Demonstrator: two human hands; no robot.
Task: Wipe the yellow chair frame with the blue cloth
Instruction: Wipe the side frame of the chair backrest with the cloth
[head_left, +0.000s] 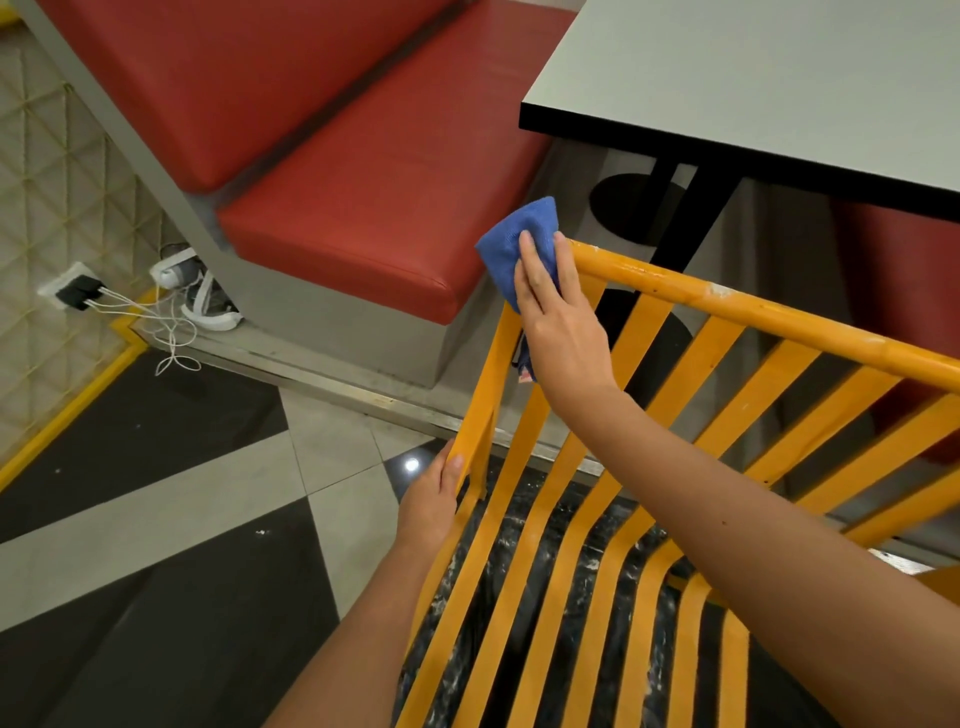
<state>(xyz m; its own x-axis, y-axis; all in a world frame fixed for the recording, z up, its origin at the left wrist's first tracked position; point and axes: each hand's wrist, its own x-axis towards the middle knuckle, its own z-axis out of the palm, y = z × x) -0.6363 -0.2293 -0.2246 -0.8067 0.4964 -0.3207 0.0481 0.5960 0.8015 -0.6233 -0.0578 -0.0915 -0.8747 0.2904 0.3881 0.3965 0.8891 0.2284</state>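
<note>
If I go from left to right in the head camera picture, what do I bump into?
Wall socket → white cables → red bench → blue cloth → right hand → yellow chair's top rail.

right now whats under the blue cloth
The blue cloth drapes over the yellow chair frame corner, pressed by the right hand. The corner itself is covered.
</note>
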